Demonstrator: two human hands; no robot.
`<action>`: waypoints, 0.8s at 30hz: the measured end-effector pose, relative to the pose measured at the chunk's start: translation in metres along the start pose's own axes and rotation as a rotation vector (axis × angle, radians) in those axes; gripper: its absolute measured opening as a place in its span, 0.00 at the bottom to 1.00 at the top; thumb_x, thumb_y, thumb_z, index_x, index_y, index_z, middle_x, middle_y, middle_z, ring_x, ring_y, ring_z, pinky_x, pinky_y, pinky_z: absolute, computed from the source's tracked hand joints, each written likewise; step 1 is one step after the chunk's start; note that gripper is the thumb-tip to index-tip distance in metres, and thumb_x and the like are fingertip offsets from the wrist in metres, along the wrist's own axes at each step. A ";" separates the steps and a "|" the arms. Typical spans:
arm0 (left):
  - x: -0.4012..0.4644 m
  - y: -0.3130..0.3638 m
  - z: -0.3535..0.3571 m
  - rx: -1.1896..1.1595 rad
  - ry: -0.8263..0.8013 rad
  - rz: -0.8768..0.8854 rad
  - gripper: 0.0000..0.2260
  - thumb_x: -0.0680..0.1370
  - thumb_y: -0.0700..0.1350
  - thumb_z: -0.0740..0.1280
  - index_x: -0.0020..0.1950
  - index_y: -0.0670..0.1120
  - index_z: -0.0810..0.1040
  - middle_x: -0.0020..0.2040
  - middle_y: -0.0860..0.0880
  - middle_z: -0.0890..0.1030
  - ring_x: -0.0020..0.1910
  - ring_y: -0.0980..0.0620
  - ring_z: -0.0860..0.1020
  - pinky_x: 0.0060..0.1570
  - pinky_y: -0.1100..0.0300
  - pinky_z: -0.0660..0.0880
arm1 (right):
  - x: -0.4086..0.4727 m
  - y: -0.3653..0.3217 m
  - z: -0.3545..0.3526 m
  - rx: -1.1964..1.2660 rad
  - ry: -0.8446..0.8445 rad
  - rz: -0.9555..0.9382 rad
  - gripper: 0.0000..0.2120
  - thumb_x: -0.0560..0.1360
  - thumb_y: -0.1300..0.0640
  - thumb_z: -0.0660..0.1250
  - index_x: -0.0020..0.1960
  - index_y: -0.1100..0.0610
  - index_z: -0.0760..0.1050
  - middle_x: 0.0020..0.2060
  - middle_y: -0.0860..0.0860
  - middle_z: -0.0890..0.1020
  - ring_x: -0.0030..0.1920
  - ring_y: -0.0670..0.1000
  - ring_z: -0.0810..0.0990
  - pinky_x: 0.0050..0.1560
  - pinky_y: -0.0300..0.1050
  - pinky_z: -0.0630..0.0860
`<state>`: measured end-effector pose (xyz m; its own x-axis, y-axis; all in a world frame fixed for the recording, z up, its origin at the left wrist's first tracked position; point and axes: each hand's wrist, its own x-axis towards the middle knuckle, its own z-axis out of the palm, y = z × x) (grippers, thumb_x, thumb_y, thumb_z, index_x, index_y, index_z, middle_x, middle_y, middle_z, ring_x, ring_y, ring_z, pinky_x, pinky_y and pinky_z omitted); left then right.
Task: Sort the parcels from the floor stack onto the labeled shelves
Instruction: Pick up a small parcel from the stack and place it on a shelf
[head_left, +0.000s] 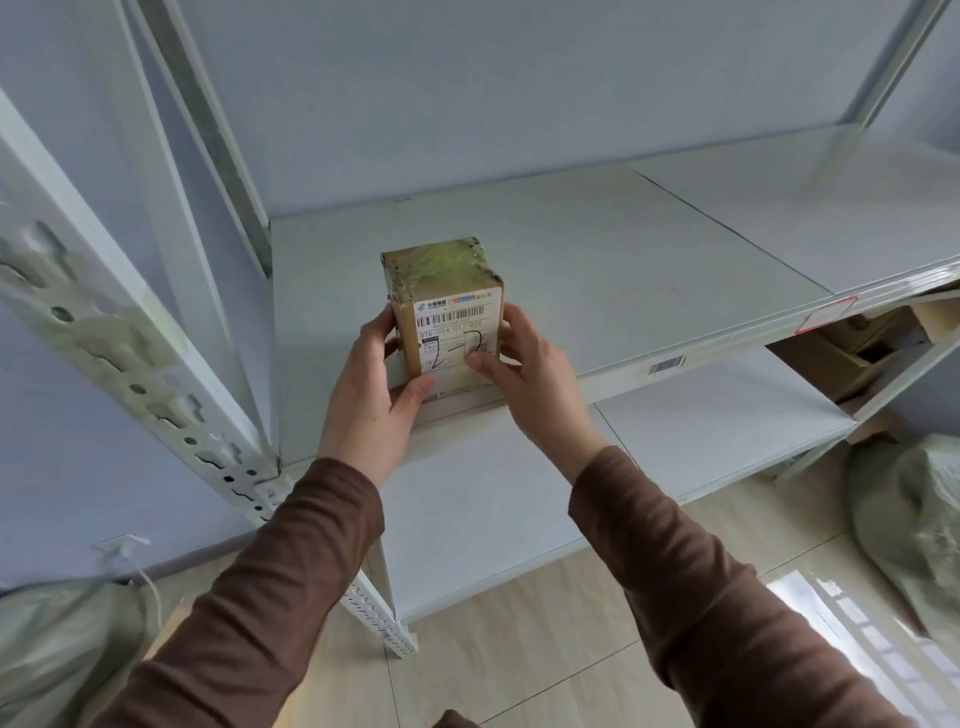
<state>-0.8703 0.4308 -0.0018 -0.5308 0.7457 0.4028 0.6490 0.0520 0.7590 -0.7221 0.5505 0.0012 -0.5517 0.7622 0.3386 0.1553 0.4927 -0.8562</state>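
Reading "070-054", parcel (451, 318) label

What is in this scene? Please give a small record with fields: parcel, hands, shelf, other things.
parcel: small cardboard box, taped, upright at the front edge of the shelf, label with barcode facing the camera
left hand: grips the box's left side
right hand: grips the box's right side
shelf: white metal, barcode sticker on its front edge
other things: opened cardboard boxes lower right; grey-green sacks on the floor
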 end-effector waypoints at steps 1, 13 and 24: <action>0.005 0.000 0.000 0.026 0.003 -0.004 0.30 0.77 0.39 0.73 0.75 0.50 0.64 0.72 0.52 0.74 0.69 0.59 0.73 0.63 0.48 0.78 | 0.006 -0.001 0.001 -0.017 -0.015 0.004 0.22 0.78 0.57 0.73 0.70 0.52 0.71 0.58 0.45 0.85 0.57 0.41 0.83 0.53 0.31 0.76; 0.045 -0.007 0.000 0.127 -0.017 -0.039 0.26 0.76 0.39 0.74 0.70 0.45 0.65 0.72 0.48 0.74 0.68 0.51 0.76 0.63 0.58 0.72 | 0.048 0.000 0.014 -0.135 -0.075 0.049 0.21 0.79 0.59 0.71 0.69 0.55 0.69 0.61 0.52 0.84 0.59 0.51 0.84 0.52 0.44 0.78; 0.018 0.014 -0.009 0.245 0.131 0.220 0.47 0.70 0.44 0.80 0.81 0.39 0.55 0.82 0.37 0.54 0.82 0.41 0.53 0.80 0.49 0.55 | 0.013 -0.011 0.004 -0.248 0.020 0.179 0.42 0.79 0.48 0.72 0.84 0.53 0.51 0.75 0.58 0.73 0.73 0.57 0.72 0.70 0.48 0.70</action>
<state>-0.8759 0.4384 0.0203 -0.4190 0.6662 0.6169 0.8584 0.0693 0.5083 -0.7344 0.5534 0.0138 -0.4818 0.8530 0.2007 0.4449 0.4354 -0.7826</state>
